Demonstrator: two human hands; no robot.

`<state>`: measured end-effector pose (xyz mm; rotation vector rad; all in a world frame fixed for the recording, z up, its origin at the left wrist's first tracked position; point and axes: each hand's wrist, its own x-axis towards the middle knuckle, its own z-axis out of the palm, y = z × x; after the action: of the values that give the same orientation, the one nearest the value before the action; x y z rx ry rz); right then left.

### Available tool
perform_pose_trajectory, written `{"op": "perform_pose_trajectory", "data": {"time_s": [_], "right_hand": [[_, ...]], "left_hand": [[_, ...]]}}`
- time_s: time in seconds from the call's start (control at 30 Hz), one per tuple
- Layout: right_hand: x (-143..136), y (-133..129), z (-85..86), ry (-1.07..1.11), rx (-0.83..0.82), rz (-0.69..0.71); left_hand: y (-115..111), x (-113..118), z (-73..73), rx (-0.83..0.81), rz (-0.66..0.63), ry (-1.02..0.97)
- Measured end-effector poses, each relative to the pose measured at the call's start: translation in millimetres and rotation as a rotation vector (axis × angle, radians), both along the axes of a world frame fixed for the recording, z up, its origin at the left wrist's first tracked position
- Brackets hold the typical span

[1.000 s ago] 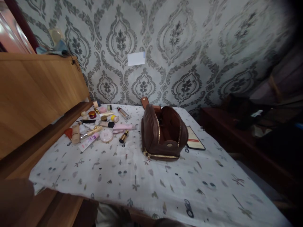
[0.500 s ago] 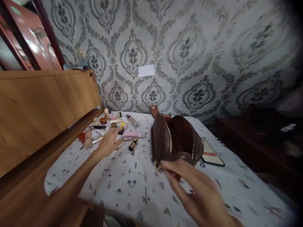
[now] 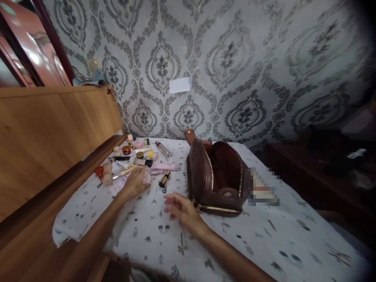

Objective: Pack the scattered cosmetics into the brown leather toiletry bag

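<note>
My left hand (image 3: 136, 185) is at the near edge of a spread of cosmetics, its fingers and thumb around a pale pink round item (image 3: 147, 177) that they partly hide. Just beyond it lie a pink tube (image 3: 165, 167) and a clear bottle with a black cap (image 3: 143, 162). A small gold-and-black bottle (image 3: 165, 179) lies to its right. My right hand (image 3: 182, 211) hovers over the cloth, empty, fingers apart and loosely curled. Right of it stands a brown leather bag (image 3: 201, 172), its main zip open and its inside dark.
Several jars, tubes and bottles, among them a silver-grey bottle (image 3: 163, 149) and a beige tube (image 3: 107, 173), lie at the back left. A partly pixelated booklet (image 3: 263, 192) lies right of the bag. A wooden board (image 3: 58, 125) borders the left; a patterned wall (image 3: 202, 105) stands behind.
My right hand has left the bag's near side and moved left over the cloth, uncovering the front zip. My left hand has shifted slightly nearer, revealing the black-capped bottle and the pale pink item.
</note>
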<state>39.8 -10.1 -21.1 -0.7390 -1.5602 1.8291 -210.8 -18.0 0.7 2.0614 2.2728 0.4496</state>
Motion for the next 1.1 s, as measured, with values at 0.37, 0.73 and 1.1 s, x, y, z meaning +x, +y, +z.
{"op": "perform_pose_trajectory", "data": {"time_s": [0.37,0.73,1.1], "right_hand": [[7.0,0.4,3.7,0.408,-0.493,-0.013],[8.4,1.9,-0.3,0.445,-0.492,-0.068],[5.2,5.6,-15.3,0.264,-0.208,-0.169]], "left_hand": [[-12.3,58.9,1.6,-0.004,-0.430,-1.099],[-14.7,86.9,-16.4,0.032,-0.443,-1.197],[-16.4,84.2,-17.1,0.026,-0.409,-1.001]]}}
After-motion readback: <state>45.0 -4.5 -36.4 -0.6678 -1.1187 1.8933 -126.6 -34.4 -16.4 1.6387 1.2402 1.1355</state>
